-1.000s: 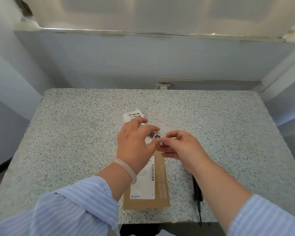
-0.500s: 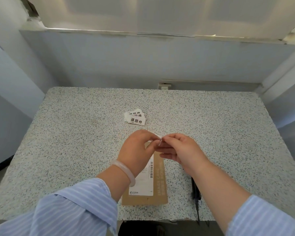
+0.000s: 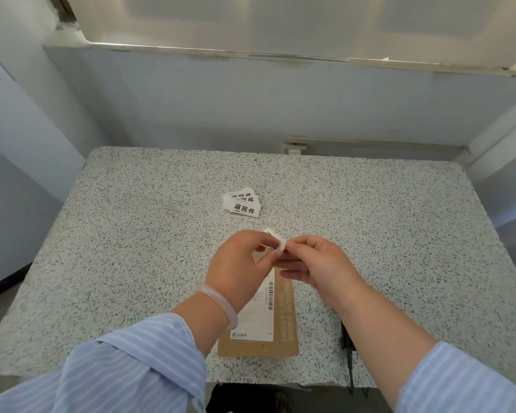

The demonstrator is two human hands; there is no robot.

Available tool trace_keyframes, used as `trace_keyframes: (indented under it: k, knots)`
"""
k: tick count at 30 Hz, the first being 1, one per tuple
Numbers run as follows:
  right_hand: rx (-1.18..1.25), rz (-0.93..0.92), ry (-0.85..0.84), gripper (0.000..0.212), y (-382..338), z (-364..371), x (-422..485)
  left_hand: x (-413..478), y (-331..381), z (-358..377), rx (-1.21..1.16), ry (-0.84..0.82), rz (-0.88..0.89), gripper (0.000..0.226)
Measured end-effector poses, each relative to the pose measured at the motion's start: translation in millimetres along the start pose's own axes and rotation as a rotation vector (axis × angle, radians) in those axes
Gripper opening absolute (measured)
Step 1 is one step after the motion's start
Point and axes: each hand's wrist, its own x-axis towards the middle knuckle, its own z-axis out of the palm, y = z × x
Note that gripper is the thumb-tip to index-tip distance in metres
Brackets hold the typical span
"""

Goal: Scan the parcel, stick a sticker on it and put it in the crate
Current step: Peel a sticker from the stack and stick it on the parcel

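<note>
Above parcel (image 3: 280, 320), both hands' (image 3: 236, 263) (image 3: 316, 266) grip pinches sticker (image 3: 276, 241); stack (image 3: 243, 204) reads 退回件.

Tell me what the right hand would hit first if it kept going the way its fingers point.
Probably the left hand: the right hand points left across the small white sticker both pinch, though depth is unclear.

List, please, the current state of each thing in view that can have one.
Sticker: curled, pinched between both hands, not yet stuck on.
Left hand: shut on sticker.
Right hand: shut on sticker.
Parcel: flat on table, label up.
Spare stickers: loose pile, lying flat.
</note>
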Motion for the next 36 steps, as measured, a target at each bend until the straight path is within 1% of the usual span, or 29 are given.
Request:
trace_keyframes:
  k: [5, 9, 11, 13, 17, 20, 22, 26, 33, 36]
  knots:
    - [-0.085, -0.060, 0.002, 0.007, 0, 0, -1, 1, -4, 0, -0.140, -0.021, -0.124, 0.017]
    - [-0.287, -0.181, 0.021, 0.005, 2, 1, -1, 0, -2, 0, -0.247, -0.029, -0.190, 0.014]
    - [-0.378, -0.234, 0.026, 0.007, 4, 2, -1, 0, -2, 0, -0.292, -0.022, -0.222, 0.013]
    - [-0.454, -0.280, 0.037, 0.010, 6, 1, -1, 0, -3, 0, -0.316, -0.027, -0.248, 0.011]
    - [-0.535, -0.328, 0.059, 0.005, 11, 0, 0, -1, -2, -2, -0.348, -0.034, -0.289, 0.002]
    - [-0.588, -0.354, 0.065, 0.004, 12, 1, -1, -2, -2, -2, -0.332, -0.033, -0.312, 0.007]
    - [-0.609, -0.364, 0.065, 0.005, 12, 1, -2, -3, -3, -3, -0.338, -0.044, -0.325, 0.004]
    - [-0.725, -0.421, 0.045, 0.006, 11, 1, -3, -4, -5, -5, -0.363, -0.068, -0.332, 0.008]
    - [-0.716, -0.425, 0.079, 0.007, 11, 3, -4, -6, -1, -6, -0.310, -0.042, -0.318, 0.008]
    - [-0.635, -0.383, 0.092, 0.009, 12, 4, -3, -7, 0, -6, -0.313, -0.021, -0.290, 0.004]
